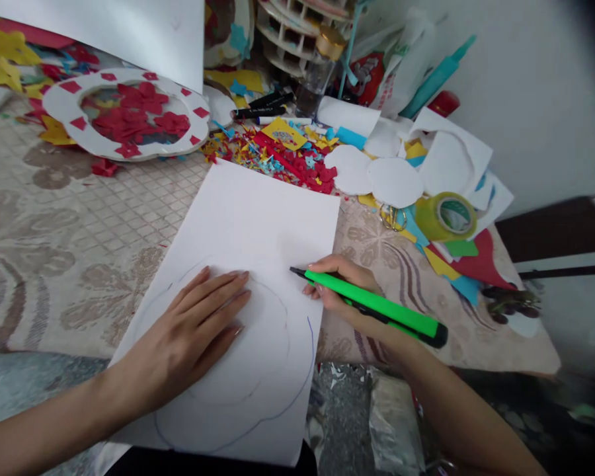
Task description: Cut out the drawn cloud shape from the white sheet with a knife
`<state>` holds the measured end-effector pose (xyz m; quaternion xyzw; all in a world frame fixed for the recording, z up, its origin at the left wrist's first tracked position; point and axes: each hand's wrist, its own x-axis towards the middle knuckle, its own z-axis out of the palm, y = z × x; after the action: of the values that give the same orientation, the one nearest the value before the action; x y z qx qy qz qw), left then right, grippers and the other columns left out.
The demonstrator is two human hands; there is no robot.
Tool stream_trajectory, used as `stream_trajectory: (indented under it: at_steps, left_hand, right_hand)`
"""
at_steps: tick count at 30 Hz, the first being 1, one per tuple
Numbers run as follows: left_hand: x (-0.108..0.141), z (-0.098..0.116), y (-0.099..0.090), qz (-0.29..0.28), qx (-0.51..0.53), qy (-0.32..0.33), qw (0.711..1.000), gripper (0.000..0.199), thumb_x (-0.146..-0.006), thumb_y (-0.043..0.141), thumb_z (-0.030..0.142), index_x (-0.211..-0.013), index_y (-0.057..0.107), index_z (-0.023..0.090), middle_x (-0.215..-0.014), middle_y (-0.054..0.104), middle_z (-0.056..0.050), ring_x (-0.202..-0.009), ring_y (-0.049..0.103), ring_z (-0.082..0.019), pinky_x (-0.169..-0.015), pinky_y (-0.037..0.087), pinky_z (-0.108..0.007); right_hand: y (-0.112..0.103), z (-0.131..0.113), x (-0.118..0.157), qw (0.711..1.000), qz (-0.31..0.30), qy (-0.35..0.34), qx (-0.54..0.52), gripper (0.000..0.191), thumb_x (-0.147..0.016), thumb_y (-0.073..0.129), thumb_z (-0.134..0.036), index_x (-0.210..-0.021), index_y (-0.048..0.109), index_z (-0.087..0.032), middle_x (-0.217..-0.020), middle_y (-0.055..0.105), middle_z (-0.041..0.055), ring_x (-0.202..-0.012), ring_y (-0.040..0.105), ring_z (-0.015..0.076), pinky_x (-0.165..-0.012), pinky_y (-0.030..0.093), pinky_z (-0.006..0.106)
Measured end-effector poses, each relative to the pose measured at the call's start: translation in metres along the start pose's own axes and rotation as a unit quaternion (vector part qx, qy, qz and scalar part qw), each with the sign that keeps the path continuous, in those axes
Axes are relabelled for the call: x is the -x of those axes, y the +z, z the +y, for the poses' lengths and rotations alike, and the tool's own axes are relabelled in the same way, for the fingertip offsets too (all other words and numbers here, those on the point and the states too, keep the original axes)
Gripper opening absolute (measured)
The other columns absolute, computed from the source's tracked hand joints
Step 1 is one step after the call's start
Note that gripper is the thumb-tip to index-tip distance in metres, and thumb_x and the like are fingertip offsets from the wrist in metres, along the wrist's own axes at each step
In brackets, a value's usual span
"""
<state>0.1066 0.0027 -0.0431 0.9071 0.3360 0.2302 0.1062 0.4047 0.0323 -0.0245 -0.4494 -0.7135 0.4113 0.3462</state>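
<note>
A white sheet lies at the table's front edge and reaches over it, with a faint inner outline and a blue wavy outer line drawn on it. My left hand rests flat on the sheet over the drawn outlines, its fingers stretched out. In my right hand is a green utility knife with a black end. The knife's dark tip points left, over the right part of the sheet, right of my left fingertips. Whether the tip touches the paper I cannot tell.
A white scalloped ring with red shapes lies back left. Colourful paper scraps, markers and a bottle are behind the sheet. Yellow tape, white cutouts and scissors lie right.
</note>
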Motion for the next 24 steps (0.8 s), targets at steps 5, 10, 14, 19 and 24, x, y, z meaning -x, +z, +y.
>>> stream_trajectory:
  at_steps: [5,10,14,19,24]
  left_hand:
    - [0.007,0.007,0.003,0.014,-0.03,-0.031,0.999,0.039,-0.096,0.051,0.014,-0.135,0.051,0.011,-0.151,0.044,-0.017,-0.143,0.036,-0.033,-0.116,0.03,-0.061]
    - [0.007,0.007,0.002,0.003,-0.064,-0.052,0.997,0.04,-0.098,0.049,0.02,-0.137,0.049,0.012,-0.149,0.047,-0.016,-0.14,0.041,-0.033,-0.114,0.03,-0.062]
    - [-0.001,-0.001,-0.002,-0.016,-0.07,-0.028,0.997,0.042,-0.099,0.051,0.027,-0.139,0.048,0.012,-0.15,0.048,-0.013,-0.141,0.04,-0.029,-0.118,0.028,-0.058]
    - [-0.01,-0.008,0.002,-0.035,-0.07,-0.002,0.997,0.049,-0.1,0.049,0.033,-0.142,0.044,0.008,-0.152,0.044,-0.016,-0.14,0.042,-0.029,-0.117,0.03,-0.057]
    - [-0.012,-0.006,0.006,-0.03,-0.073,-0.008,0.997,0.048,-0.099,0.05,0.033,-0.14,0.048,0.008,-0.151,0.045,-0.016,-0.139,0.045,-0.03,-0.116,0.033,-0.059]
  right_hand:
    - [-0.001,0.0,-0.043,0.996,-0.079,-0.051,-0.006,0.018,-0.09,0.063,-0.022,-0.108,0.063,-0.02,-0.086,0.074,0.0008,-0.077,0.073,0.013,-0.07,0.056,0.023]
    - [0.004,0.005,-0.068,0.989,-0.134,-0.036,-0.051,0.016,-0.09,0.063,-0.025,-0.105,0.062,-0.019,-0.084,0.073,0.0,-0.078,0.072,0.0127,-0.069,0.054,0.022]
    - [0.003,0.001,-0.068,0.99,-0.131,-0.027,-0.032,0.015,-0.09,0.062,-0.024,-0.104,0.063,-0.019,-0.082,0.073,-0.0005,-0.077,0.072,0.0128,-0.07,0.054,0.023]
    - [0.0,-0.001,-0.066,0.988,-0.141,-0.051,0.032,0.014,-0.089,0.059,-0.02,-0.103,0.063,-0.021,-0.085,0.073,-0.0005,-0.076,0.071,0.0124,-0.068,0.053,0.022]
    - [-0.001,-0.001,-0.062,0.988,-0.129,-0.064,0.049,0.017,-0.089,0.058,-0.02,-0.105,0.062,-0.021,-0.086,0.074,-0.0006,-0.075,0.071,0.0123,-0.068,0.053,0.022]
